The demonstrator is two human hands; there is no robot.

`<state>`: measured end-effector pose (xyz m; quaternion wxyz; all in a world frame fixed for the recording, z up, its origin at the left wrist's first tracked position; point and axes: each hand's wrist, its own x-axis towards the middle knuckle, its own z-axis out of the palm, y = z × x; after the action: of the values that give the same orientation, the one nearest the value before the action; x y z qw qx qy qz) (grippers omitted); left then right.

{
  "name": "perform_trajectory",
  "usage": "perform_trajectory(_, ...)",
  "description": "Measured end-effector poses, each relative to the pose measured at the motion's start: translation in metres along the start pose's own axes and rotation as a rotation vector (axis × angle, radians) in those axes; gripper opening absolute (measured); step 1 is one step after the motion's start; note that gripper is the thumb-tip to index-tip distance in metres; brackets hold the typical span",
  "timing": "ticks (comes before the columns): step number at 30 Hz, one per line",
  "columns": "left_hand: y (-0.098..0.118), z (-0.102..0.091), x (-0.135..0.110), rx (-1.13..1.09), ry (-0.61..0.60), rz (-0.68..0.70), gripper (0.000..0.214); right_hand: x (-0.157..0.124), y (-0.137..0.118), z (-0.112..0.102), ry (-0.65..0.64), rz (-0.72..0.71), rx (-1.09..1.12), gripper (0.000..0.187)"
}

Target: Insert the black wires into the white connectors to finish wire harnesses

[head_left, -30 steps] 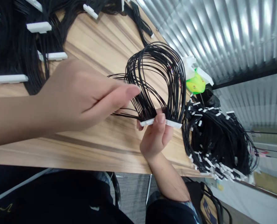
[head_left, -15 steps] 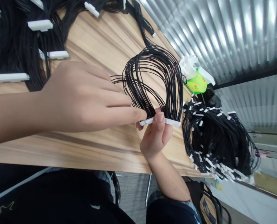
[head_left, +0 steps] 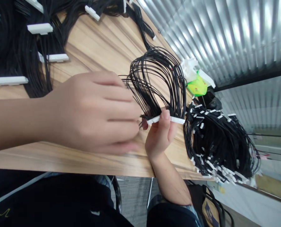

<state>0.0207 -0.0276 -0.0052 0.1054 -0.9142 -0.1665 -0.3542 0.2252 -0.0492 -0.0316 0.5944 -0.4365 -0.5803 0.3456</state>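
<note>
My right hand (head_left: 159, 135) grips a long white multi-pin connector (head_left: 165, 119) between thumb and fingers. A loop of many thin black wires (head_left: 157, 75) rises from the connector across the wooden table (head_left: 100, 41). My left hand (head_left: 93, 112) reaches in from the left, its blurred fingertips against the wires just beside the connector. Whether those fingers pinch any wires is hidden by the blur. A heap of black wire harnesses with white connectors (head_left: 216, 145) lies right of my right hand.
More black harnesses with white connectors (head_left: 19, 53) cover the table's far left. A green object (head_left: 197, 85) and white plastic pieces (head_left: 189, 69) sit at the table's corner beside a corrugated metal wall (head_left: 232, 34). My dark-clothed lap (head_left: 55, 198) lies below the table edge.
My left hand has curled and shifted down over the wires beside the connector. The wire loop has narrowed slightly, and my right hand still holds the connector.
</note>
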Motion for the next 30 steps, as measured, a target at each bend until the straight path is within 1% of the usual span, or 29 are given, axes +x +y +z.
perform_trajectory(2,0.007,-0.003,-0.002,-0.128,-0.006,0.064,0.035,0.003,-0.001,0.001,0.069,-0.006,-0.015,0.034)
perform_trajectory(4,0.013,-0.003,-0.003,-0.249,-0.024,0.109,0.036,0.003,0.0,0.002,0.074,-0.002,0.006,0.032)
perform_trajectory(6,0.014,-0.001,-0.003,-0.316,-0.035,0.11,0.04,0.002,0.0,0.002,0.051,0.005,0.049,0.031)
perform_trajectory(8,0.013,0.001,-0.003,-0.325,-0.044,0.021,0.043,0.001,0.0,0.002,0.042,0.013,0.061,0.033)
perform_trajectory(9,0.011,0.002,-0.003,-0.325,-0.045,-0.054,0.042,0.001,0.0,0.002,0.047,0.018,0.049,0.035)
perform_trajectory(12,0.008,0.003,-0.003,-0.307,-0.031,-0.374,0.039,-0.001,-0.001,0.002,0.064,0.049,-0.017,0.038)
perform_trajectory(13,0.008,0.003,-0.003,-0.282,-0.026,-0.454,0.038,-0.002,-0.002,0.002,0.059,0.056,-0.033,0.038)
perform_trajectory(14,0.007,0.005,-0.004,-0.241,-0.029,-0.503,0.038,-0.003,-0.002,0.002,0.051,0.056,-0.043,0.038)
perform_trajectory(15,0.006,0.006,-0.006,-0.19,-0.037,-0.51,0.039,-0.004,-0.002,0.002,0.036,0.048,-0.045,0.037)
perform_trajectory(17,0.002,0.008,-0.01,-0.129,-0.087,-0.409,0.044,-0.005,-0.003,0.002,0.003,0.019,-0.027,0.036)
perform_trajectory(19,-0.003,0.009,-0.015,-0.123,-0.16,-0.294,0.051,-0.006,-0.003,0.002,-0.02,-0.016,0.016,0.033)
perform_trajectory(21,-0.007,0.008,-0.019,-0.114,-0.21,-0.218,0.056,-0.007,-0.003,0.002,-0.029,-0.031,0.045,0.03)
perform_trajectory(22,-0.008,0.006,-0.02,-0.086,-0.224,-0.204,0.058,-0.007,-0.003,0.002,-0.029,-0.027,0.044,0.028)
perform_trajectory(25,-0.01,0.003,-0.023,0.032,-0.206,-0.151,0.063,-0.008,-0.003,0.002,-0.039,-0.003,0.01,0.03)
perform_trajectory(27,-0.011,0.002,-0.025,0.084,-0.208,-0.144,0.066,-0.009,-0.004,0.003,-0.045,0.002,0.0,0.032)
perform_trajectory(30,-0.009,0.0,-0.025,0.036,-0.214,-0.139,0.068,-0.009,-0.005,0.004,-0.05,-0.008,0.003,0.031)
